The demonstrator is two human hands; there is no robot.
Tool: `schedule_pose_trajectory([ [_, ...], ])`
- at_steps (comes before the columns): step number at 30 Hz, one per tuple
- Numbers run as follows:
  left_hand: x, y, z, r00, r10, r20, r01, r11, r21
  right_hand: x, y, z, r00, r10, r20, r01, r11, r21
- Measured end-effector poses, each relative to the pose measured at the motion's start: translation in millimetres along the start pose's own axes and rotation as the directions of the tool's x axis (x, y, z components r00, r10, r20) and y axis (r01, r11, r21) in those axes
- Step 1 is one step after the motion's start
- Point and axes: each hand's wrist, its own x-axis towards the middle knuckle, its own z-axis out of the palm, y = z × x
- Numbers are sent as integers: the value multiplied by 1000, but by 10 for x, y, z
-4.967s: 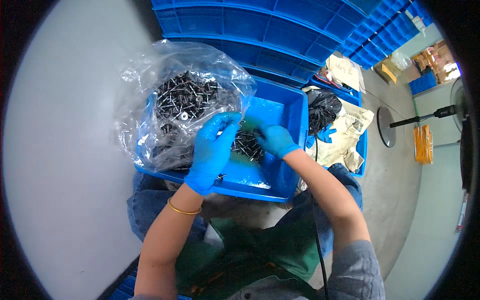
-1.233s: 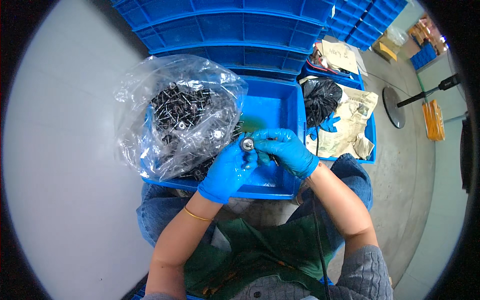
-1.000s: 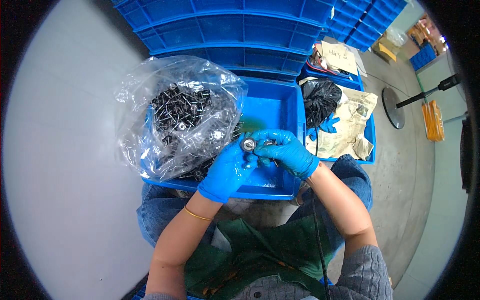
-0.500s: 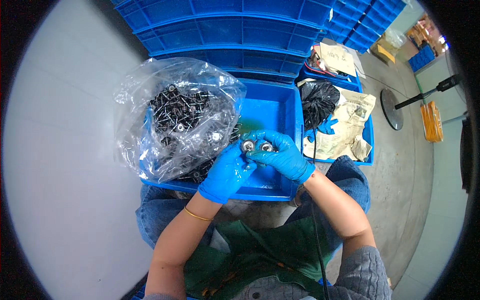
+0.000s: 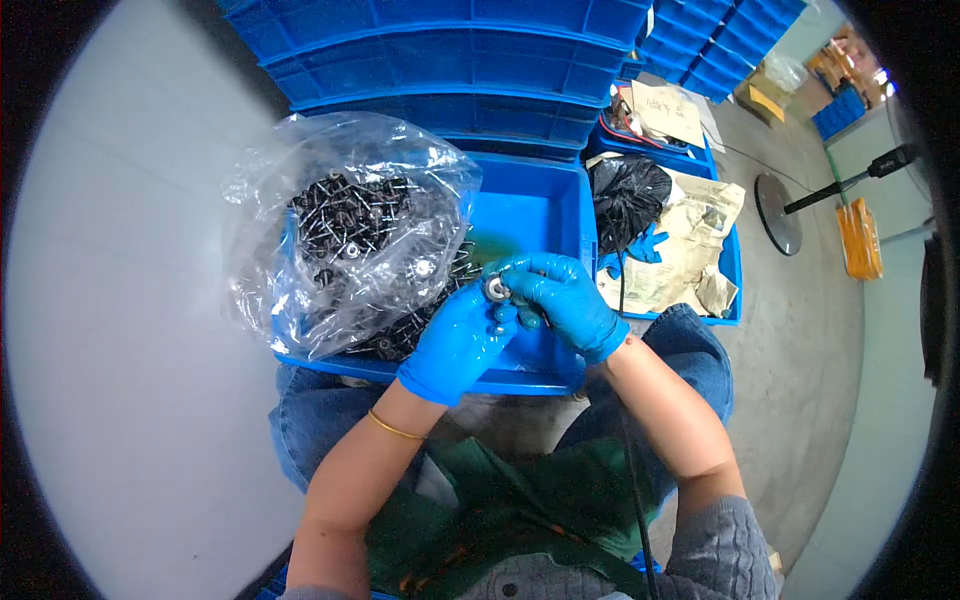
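Observation:
My left hand (image 5: pixel 452 338), in a wet blue glove, is closed around a small round metal part (image 5: pixel 496 289) with a pale ring face and dark centre. My right hand (image 5: pixel 567 308), gloved the same way, pinches at that part's right side with thumb and forefinger. Its other fingers are curled under, and what they may hold is hidden. Both hands meet above the blue bin (image 5: pixel 535 212). To their left a clear plastic bag (image 5: pixel 262 205) lies in the bin, full of small dark parts with thin metal pins (image 5: pixel 352 215). More such parts lie loose beside the bag.
Stacked blue crates (image 5: pixel 440 60) rise behind the bin. On the right, a second blue bin (image 5: pixel 735 285) holds a black plastic bag (image 5: pixel 628 195) and crumpled brown paper (image 5: pixel 690 250). A black cable (image 5: pixel 630 450) hangs past my right arm. A round-based stand (image 5: pixel 778 215) is farther right.
A second round metal part showed in my right fingers before; now it is out of sight. My right fingers have moved left onto the part in my left hand. The view has shifted slightly.

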Motion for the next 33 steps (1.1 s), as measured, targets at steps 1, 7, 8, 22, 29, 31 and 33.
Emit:
schedule_pose_trajectory([
  [1,17,5,-26,998,-16,60,18,999,-35,0,-18,-3,999,39,-3,-39,999,25],
  [7,28,25,65,999,-18,-48,12,991,-134,26,-18,-47,997,36,72,-48,985,169],
  [8,26,27,82,997,-16,-76,4,987,-163,20,-44,-34,996,44,81,-60,978,202],
  [22,-149,350,268,921,358,-157,-206,785,584,265,216,-181,991,-63,120,8,910,413],
  [29,-318,718,219,866,495,-71,-413,788,458,727,711,-737,990,119,-71,-76,898,432],
  [31,-296,793,189,882,467,-60,-421,839,347,888,848,-876,991,130,17,-127,911,392],
  [33,-320,827,163,876,478,-66,-437,843,314,1041,914,-800,985,129,-113,-113,984,138],
])
